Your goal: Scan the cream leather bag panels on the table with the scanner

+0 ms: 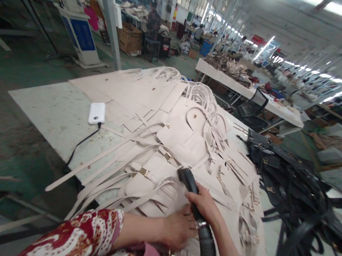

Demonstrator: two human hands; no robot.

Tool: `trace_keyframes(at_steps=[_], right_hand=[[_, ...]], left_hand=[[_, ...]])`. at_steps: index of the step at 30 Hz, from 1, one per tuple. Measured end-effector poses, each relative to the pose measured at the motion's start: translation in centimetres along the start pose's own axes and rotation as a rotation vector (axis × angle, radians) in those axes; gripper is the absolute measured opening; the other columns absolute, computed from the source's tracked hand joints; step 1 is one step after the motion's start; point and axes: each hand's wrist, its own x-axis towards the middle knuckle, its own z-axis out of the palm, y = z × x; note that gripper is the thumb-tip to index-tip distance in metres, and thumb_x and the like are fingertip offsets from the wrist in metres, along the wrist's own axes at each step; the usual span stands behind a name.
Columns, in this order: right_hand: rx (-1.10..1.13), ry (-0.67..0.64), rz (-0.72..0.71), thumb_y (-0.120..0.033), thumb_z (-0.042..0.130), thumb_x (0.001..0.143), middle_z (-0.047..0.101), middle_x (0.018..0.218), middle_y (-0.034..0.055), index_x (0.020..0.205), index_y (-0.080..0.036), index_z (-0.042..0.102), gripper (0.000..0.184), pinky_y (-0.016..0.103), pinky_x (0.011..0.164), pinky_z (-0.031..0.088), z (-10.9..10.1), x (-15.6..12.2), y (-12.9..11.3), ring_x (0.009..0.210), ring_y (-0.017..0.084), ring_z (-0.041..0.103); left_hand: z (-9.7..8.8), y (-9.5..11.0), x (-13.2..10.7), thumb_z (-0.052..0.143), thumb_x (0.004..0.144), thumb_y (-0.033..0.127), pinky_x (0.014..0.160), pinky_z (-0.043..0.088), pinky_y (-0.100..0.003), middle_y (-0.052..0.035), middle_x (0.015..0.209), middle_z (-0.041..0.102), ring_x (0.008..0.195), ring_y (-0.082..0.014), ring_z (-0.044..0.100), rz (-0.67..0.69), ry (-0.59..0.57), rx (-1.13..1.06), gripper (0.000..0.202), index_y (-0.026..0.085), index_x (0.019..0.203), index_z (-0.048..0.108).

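My right hand (203, 203) is wrapped round a black nozzle (188, 180) on a ribbed black hose (207, 247). The nozzle's head points up and left over the beige leather bag pieces (184, 141). Just below and left of it, my left hand (179, 227) lies on the beige leather close to the hose, with fingers stretched out and somewhat blurred. What is under its palm is hidden. Near my left wrist, a beige bag flap with a gold clasp (143, 172) rests among long beige straps (103, 154).
A white power bank (96, 113) with a black cable lies on the pale table (40, 98) at left. Black leather bags and straps (291, 177) are heaped at right. Behind stand another loaded table (267, 102), a metal post (110, 24) and seated people (154, 20).
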Motion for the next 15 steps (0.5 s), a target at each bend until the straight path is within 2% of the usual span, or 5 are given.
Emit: trace_keyframes(at_steps=[3,7,9,12,15], right_hand=[[0.012,0.005,0.037,-0.032,0.056,0.067,0.049,0.053,-0.0060,0.100,-0.016,0.052,0.037,0.023,0.035,0.039,0.2,2.1,-1.8,0.039,0.015,0.052],[0.035,0.224,-0.055,-0.039,0.059,0.069,0.050,0.048,-0.0067,0.113,-0.016,0.048,0.051,0.024,0.036,0.043,-1.1,0.3,-3.1,0.040,0.015,0.052],[0.039,0.279,-0.054,-0.043,0.061,0.070,0.052,0.045,-0.0051,0.116,-0.015,0.048,0.055,0.025,0.037,0.042,-1.8,-1.7,-2.9,0.039,0.016,0.051],[0.017,0.246,-0.004,-0.045,0.064,0.070,0.055,0.045,-0.0036,0.119,-0.016,0.050,0.059,0.025,0.039,0.041,-2.1,-4.2,-1.6,0.039,0.016,0.051],[0.058,0.263,0.016,-0.043,0.068,0.066,0.055,0.047,-0.0045,0.121,-0.018,0.053,0.063,0.024,0.040,0.039,-1.4,-5.4,0.2,0.038,0.015,0.050]], left_hand=[[0.0,-0.1,0.0,0.052,0.082,0.031,0.109,0.027,-0.047,-0.0076,0.131,0.055,0.130,-0.0253,0.035,0.009,0.004,0.023,0.040,0.017,0.119,0.055],[-0.6,-0.1,-0.5,0.046,0.085,0.034,0.111,0.023,-0.053,-0.0090,0.143,0.041,0.136,-0.0261,0.027,0.013,0.034,0.105,0.047,0.016,0.128,0.049],[-0.6,0.0,-0.8,0.044,0.086,0.036,0.111,0.022,-0.052,-0.0082,0.146,0.037,0.136,-0.0259,0.026,0.017,0.037,0.128,0.051,0.014,0.132,0.044],[-0.3,0.3,-0.5,0.043,0.087,0.035,0.112,0.022,-0.052,-0.0064,0.145,0.039,0.136,-0.0260,0.026,0.007,0.047,0.149,0.050,0.016,0.133,0.044],[0.0,0.5,1.7,0.052,0.082,0.033,0.111,0.026,-0.050,-0.0057,0.132,0.054,0.132,-0.0264,0.033,-0.029,0.043,0.142,0.036,0.020,0.115,0.061]])
